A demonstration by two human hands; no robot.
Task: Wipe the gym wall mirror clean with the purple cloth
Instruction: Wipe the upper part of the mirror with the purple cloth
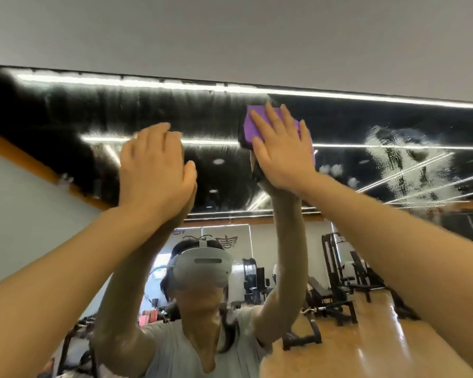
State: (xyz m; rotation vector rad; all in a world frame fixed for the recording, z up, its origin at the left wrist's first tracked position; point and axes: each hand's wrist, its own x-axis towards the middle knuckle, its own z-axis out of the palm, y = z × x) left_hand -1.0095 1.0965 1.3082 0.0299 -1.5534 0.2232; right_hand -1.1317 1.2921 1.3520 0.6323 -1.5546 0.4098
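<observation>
While both arms reach up, the right hand (pixel 281 151) presses the purple cloth (pixel 253 124) flat against the wall mirror (pixel 366 124), its fingers straight and slightly spread over the fabric. The cloth is folded into a rough rectangle, its long axis running from upper left down to lower right, following the line of the fingers; its top corner lies just below the mirror's upper edge (pixel 339 94), where the glass meets the grey wall above. The left hand (pixel 155 170) rests open on the glass beside it, fingers straight and close together, thumb apart to the right, holding nothing. The two hands are near each other but not touching.

To the right of the cloth a patch of white foamy cleaner (pixel 404 156) streaks the glass, with a few small blobs between it and the cloth. Left of the cloth the glass shows faint vertical smear lines. The mirror runs on well past both hands, left and right. Lower down it reflects the person in a white headset (pixel 202 268), weight machines (pixel 339 268) and a wooden floor (pixel 366 336).
</observation>
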